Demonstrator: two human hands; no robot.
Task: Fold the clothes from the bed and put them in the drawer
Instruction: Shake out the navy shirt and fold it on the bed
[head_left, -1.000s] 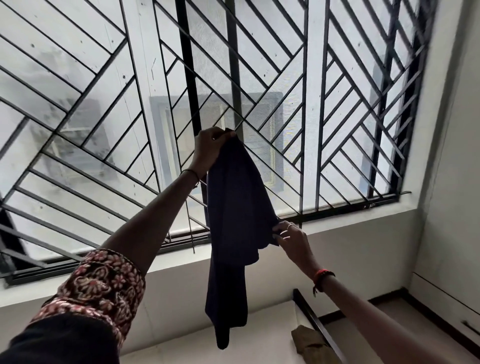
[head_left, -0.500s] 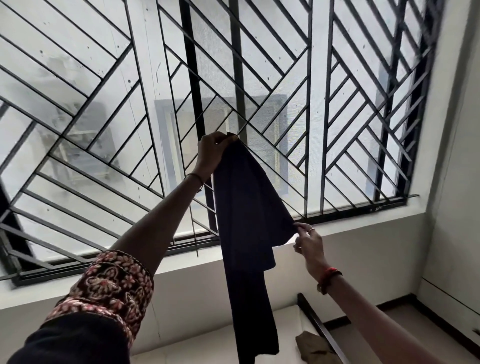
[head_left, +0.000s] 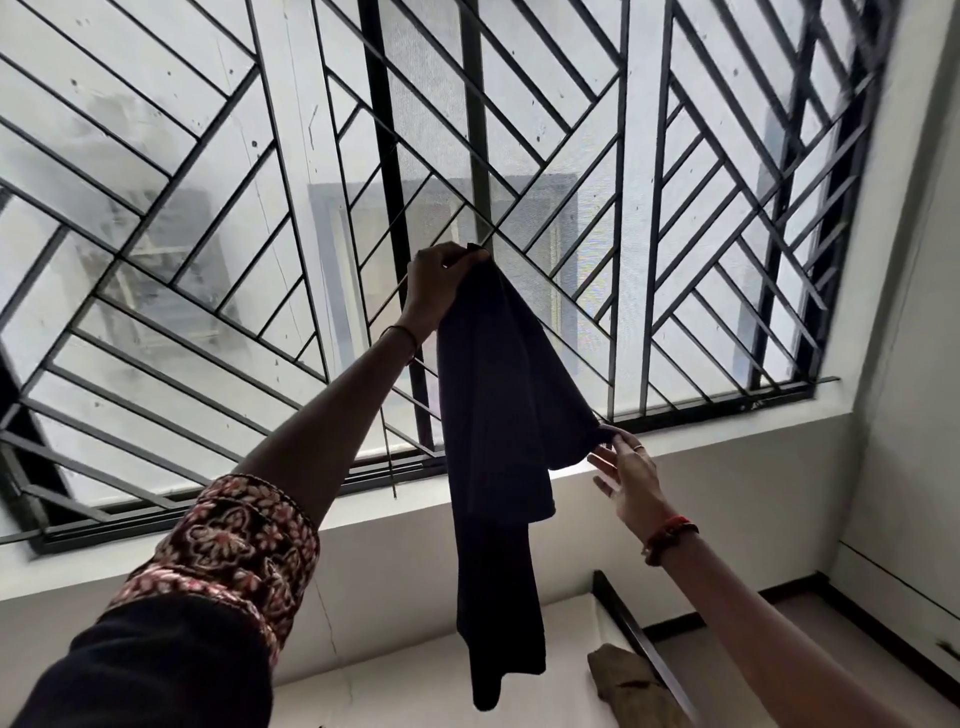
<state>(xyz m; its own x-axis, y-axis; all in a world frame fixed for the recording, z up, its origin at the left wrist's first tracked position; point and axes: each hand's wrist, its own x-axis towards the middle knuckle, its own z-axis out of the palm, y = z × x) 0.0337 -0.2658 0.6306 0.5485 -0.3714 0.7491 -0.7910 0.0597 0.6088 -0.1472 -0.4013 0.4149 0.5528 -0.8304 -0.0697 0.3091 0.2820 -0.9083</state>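
A dark navy garment (head_left: 498, 441) hangs in the air in front of the window. My left hand (head_left: 436, 288) is raised high and grips its top edge. My right hand (head_left: 626, 480) is lower and to the right, pinching the garment's side edge between thumb and finger while the other fingers spread loosely. The cloth's lower end dangles above the bed (head_left: 405, 691), whose pale surface shows at the bottom of the view. A brown piece of clothing (head_left: 631, 680) lies at the bed's right edge.
A large window with a black diagonal metal grille (head_left: 519, 182) fills the upper view, over a white sill and wall (head_left: 727, 483). A dark bed frame rail (head_left: 641, 636) runs at the lower right, with floor and a white wall (head_left: 914, 415) beyond.
My right hand has slid along the garment's side edge, outward to the right, spreading the cloth wider. My left hand keeps its grip at the top. The view has shifted slightly.
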